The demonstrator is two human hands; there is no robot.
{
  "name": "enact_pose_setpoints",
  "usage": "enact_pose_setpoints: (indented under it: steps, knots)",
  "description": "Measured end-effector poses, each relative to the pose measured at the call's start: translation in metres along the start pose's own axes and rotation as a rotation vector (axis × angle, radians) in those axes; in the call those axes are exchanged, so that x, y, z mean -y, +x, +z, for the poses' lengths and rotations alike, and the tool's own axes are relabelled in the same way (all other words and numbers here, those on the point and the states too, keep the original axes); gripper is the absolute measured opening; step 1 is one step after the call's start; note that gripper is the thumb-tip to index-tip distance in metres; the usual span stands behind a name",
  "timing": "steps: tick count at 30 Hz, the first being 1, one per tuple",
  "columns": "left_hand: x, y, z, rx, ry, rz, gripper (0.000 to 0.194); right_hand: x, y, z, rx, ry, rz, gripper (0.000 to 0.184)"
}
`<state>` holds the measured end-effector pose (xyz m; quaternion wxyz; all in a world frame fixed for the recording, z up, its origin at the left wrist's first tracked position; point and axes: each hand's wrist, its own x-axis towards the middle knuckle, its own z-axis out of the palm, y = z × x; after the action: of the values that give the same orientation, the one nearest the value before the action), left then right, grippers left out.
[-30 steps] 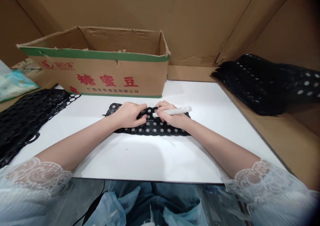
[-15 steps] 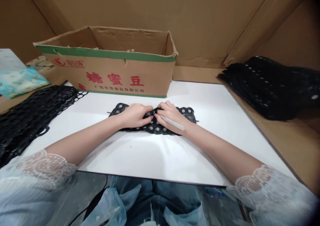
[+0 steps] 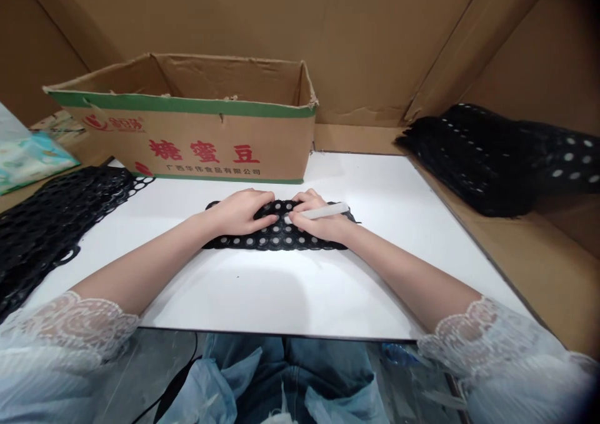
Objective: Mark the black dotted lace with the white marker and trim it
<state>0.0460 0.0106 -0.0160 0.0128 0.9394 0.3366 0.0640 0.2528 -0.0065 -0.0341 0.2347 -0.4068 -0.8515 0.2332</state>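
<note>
Pinches a white pen-like tool (image 3: 328,211) in the grip of the right hand (image 3: 330,227), its tip by the middle of a black pale-dotted strip (image 3: 282,235) lying lengthwise on the white bench (image 3: 262,299). Steadies the strip with the left hand (image 3: 234,213), thumb and forefinger spread upon it. Seems partway through work on this strip, with dots already visible across much of it; cannot tell how much remains beneath the hands. Behind, an open carton (image 3: 197,127); leftward, black openwork mesh (image 3: 42,214); rightward, a dark dotted pile (image 3: 478,161).
</note>
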Motion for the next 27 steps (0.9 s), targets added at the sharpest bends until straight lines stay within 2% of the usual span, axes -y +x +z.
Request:
enact_pose_setpoints:
  steps: [3, 6, 8, 11, 13, 15, 20, 24, 27]
  knots:
    - [0.001, 0.0, 0.001, -0.015, 0.009, 0.015, 0.029, 0.0, -0.001, 0.007, -0.158, -0.071, -0.011, 0.024]
    - [0.001, -0.001, 0.0, -0.093, 0.025, 0.016, 0.037, 0.005, -0.002, 0.01, -0.337, -0.085, -0.002, 0.012]
    - [-0.001, -0.002, -0.004, -0.095, 0.03, 0.033, 0.042, 0.009, -0.002, 0.009, -0.322, 0.053, 0.039, 0.011]
    - [-0.005, -0.003, -0.008, 0.05, -0.025, 0.067, 0.049, 0.015, -0.002, 0.008, -0.24, 0.334, 0.169, 0.015]
    - [-0.009, -0.003, -0.011, 0.128, -0.066, 0.059, 0.053, 0.017, -0.002, 0.008, -0.25, 0.401, 0.243, 0.02]
    - [-0.011, -0.004, -0.013, 0.152, -0.079, 0.041, 0.052, 0.017, -0.003, 0.009, -0.27, 0.41, 0.274, 0.022]
    - [-0.017, -0.008, -0.016, 0.121, 0.006, 0.048, 0.04, 0.019, -0.004, 0.014, -0.355, 0.383, 0.293, 0.016]
    - [-0.022, -0.011, -0.009, 0.039, 0.199, 0.131, 0.027, 0.022, -0.003, 0.016, -0.417, 0.336, 0.306, 0.013]
    - [-0.022, -0.011, -0.004, -0.029, 0.291, 0.193, 0.029, 0.023, -0.003, 0.017, -0.421, 0.328, 0.319, 0.012]
